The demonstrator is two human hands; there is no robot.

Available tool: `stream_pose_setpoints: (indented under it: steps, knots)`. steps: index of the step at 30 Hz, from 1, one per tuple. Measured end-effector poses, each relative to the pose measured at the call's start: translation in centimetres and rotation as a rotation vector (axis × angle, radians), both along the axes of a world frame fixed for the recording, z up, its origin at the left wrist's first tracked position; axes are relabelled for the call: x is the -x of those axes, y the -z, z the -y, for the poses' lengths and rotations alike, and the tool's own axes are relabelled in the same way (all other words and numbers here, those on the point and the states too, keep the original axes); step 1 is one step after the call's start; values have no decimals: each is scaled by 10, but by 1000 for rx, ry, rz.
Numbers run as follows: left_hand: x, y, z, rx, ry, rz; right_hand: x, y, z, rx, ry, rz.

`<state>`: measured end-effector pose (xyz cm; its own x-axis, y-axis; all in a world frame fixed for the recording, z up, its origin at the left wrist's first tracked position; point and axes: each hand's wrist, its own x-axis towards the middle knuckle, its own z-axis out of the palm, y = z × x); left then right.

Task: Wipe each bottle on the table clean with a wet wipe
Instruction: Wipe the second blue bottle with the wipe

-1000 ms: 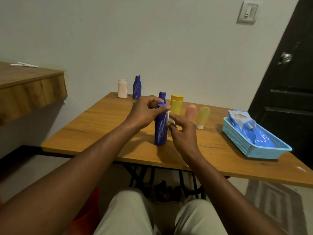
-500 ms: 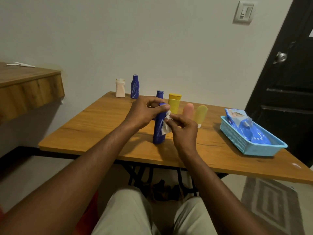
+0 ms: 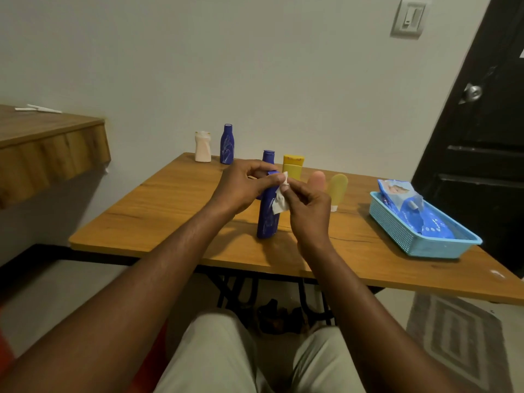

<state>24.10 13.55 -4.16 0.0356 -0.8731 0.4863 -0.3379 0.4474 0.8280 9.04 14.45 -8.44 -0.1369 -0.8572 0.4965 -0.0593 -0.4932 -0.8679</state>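
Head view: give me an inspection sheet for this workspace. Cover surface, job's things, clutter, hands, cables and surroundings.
Surface: wooden table, with bottles standing on it.
Job's things: front blue bottle upright, wipe against its upper side. Second blue bottle, yellow tube, pink tube and pale tube behind it. White bottle and far blue bottle at the back edge.
Clutter: basket on the right, holding a wipe pack.
Hands: left hand grips the front blue bottle's top; right hand pinches the wipe.
Cables: nothing seen.
Surroundings: shelf at left, door and switch at right, rug on the floor.
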Motion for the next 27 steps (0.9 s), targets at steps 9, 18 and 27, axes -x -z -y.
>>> stream_pose_setpoints:
  steps: [9, 18, 27]
  knots:
    - [1, 1, -2, 17, 6, 13, 3, 18, -6, -210, -63, -51]
    - [4, 1, -3, 26, -8, 50, -1, 15, -2, -105, -18, -21]
    - [4, 3, -4, 39, -14, 70, 1, 16, -5, -36, 24, -76]
